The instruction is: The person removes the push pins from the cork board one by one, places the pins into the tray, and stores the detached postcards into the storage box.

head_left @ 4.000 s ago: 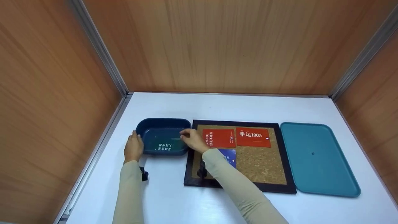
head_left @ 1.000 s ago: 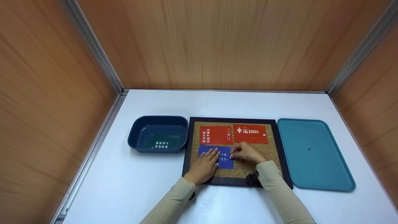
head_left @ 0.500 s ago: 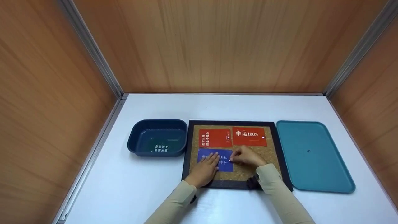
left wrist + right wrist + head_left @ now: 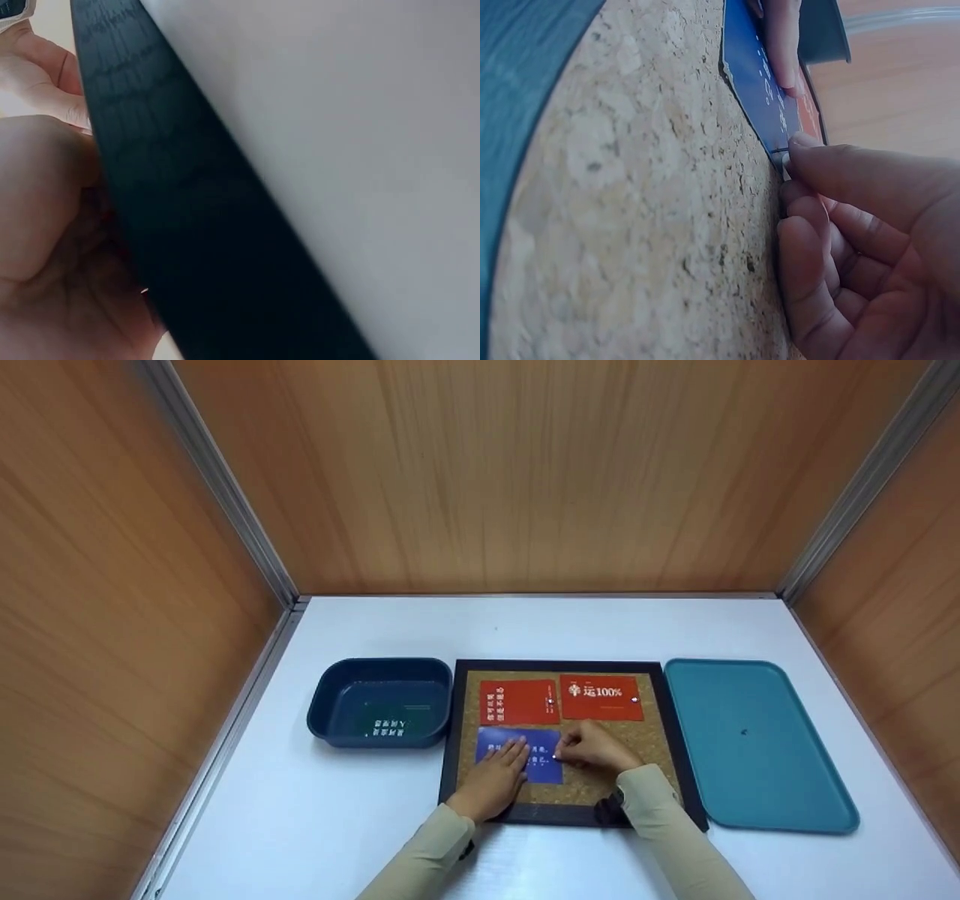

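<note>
**Blue card being pinned on the cork board**

The right hand (image 4: pixel 596 748) is pinching a pin (image 4: pixel 785 166) at the blue card (image 4: pixel 519 755)'s right edge; the left hand (image 4: pixel 496 778) is pressing flat fingers on it. The card is lying lengthwise left-to-right on the cork board (image 4: pixel 637 742). The navy bin (image 4: pixel 381 703) is holding a printed card; the teal tray (image 4: pixel 757 742) is holding a small dark speck.

What I can read on the cards

The right-hand red card (image 4: pixel 601 697) on my cork board (image 4: pixel 652 739) reads "幸运100%" in white. The left-hand red card (image 4: pixel 519 702) carries white Chinese characters turned sideways, too small for me to make out. The blue card (image 4: pixel 544 757) under my left hand (image 4: pixel 495 784) has small white characters, partly covered and unreadable. White lettering lies upside down in the dark blue bin (image 4: pixel 381 702), also illegible.
</note>
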{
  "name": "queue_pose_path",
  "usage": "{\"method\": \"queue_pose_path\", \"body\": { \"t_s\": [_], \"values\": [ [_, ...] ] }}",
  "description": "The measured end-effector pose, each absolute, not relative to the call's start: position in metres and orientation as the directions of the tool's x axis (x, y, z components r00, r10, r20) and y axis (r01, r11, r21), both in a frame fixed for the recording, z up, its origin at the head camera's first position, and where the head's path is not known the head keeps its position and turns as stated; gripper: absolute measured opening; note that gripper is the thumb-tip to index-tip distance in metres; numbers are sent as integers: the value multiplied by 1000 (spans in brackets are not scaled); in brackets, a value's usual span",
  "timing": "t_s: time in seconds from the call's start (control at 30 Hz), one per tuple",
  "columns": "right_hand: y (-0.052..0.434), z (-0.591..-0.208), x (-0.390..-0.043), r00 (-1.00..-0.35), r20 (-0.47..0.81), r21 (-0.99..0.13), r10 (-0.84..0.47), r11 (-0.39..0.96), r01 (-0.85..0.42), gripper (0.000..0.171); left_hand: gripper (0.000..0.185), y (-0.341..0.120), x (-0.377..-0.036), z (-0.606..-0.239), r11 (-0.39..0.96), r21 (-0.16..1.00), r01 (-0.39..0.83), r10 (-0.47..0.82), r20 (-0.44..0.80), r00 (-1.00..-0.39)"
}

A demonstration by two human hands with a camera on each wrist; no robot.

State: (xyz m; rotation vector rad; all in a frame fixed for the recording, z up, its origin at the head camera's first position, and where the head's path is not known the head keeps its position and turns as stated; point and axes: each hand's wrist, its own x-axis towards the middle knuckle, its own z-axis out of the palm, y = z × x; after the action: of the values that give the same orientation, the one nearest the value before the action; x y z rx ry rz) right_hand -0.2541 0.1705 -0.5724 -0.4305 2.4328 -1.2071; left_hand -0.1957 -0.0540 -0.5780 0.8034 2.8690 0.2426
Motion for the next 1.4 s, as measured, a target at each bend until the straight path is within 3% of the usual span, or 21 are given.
{"method": "queue_pose_path", "body": {
  "t_s": [1.4],
  "values": [
    [168,-574,-253,-868,-229,-789,-441,606,-100,13,49,-53,-195,-580,840,204,503,526,-75,-847]
  ]
}}
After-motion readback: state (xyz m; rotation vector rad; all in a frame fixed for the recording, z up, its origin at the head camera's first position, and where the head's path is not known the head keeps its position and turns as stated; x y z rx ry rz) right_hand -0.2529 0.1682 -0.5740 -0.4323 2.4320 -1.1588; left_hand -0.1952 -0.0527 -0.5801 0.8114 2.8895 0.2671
